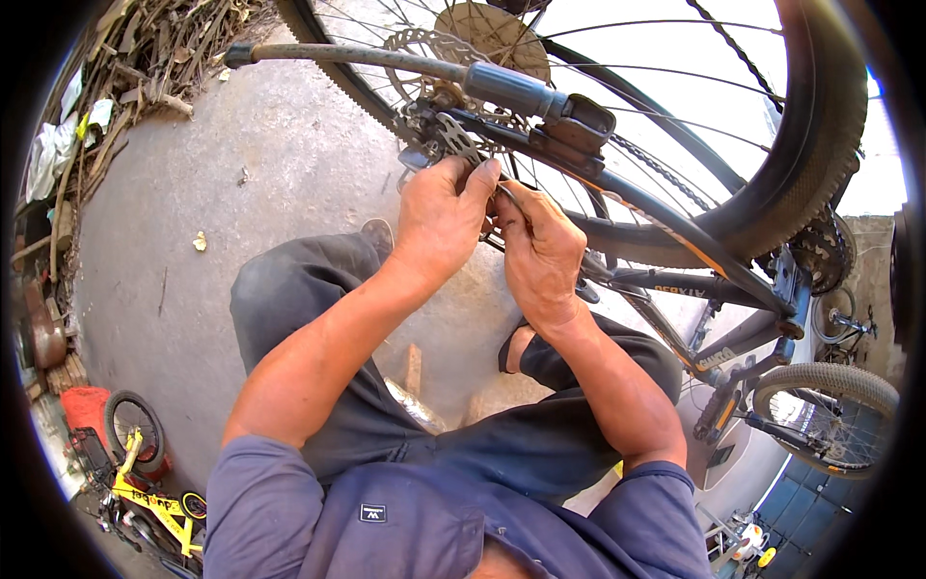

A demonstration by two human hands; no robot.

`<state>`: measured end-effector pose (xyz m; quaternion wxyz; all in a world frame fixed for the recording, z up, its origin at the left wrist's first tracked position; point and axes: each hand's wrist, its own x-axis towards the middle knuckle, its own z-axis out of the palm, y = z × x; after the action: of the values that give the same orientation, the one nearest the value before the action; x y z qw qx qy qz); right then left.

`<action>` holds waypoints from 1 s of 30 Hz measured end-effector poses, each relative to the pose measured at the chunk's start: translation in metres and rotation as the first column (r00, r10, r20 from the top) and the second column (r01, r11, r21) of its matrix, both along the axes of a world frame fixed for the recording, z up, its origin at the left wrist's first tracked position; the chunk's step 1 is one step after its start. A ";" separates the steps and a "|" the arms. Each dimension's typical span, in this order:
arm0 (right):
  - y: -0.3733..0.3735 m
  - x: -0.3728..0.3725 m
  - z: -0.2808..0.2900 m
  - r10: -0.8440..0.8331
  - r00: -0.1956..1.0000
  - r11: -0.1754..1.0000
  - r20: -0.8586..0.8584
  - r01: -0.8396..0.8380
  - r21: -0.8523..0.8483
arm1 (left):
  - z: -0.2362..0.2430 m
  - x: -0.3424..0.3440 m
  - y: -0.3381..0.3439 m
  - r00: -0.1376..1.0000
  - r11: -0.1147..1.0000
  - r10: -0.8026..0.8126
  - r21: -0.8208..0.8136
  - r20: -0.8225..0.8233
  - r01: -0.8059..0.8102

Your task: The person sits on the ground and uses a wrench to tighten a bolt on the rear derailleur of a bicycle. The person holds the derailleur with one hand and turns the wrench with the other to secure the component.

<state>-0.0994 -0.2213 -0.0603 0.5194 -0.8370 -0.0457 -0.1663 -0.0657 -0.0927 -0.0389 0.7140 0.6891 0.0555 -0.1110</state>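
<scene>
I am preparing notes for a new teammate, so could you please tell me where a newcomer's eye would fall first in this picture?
Most likely on the large dark bicycle tire arching through the upper right. Next would come the left hand and right hand, close together just above the centre, with fingers bent. A bright yellow bicycle frame also stands out at the lower left.
</scene>
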 end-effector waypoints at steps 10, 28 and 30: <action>0.000 0.000 -0.001 -0.005 1.000 1.000 0.006 0.005 -0.013 | -0.002 0.000 -0.001 1.000 1.000 0.005 0.001 -0.006 -0.005; 0.000 0.000 0.004 -0.010 0.999 0.998 0.041 0.012 -0.055 | 0.004 -0.001 -0.003 1.000 0.999 0.014 -0.032 -0.011 -0.014; 0.001 -0.001 0.007 -0.014 0.999 0.999 0.031 0.015 -0.043 | 0.010 -0.001 -0.004 1.000 0.999 0.012 -0.036 -0.020 -0.013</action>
<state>-0.1006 -0.2206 -0.0535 0.4992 -0.8457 -0.0512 -0.1817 -0.0670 -0.0966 -0.0293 0.7265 0.6745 0.0647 -0.1141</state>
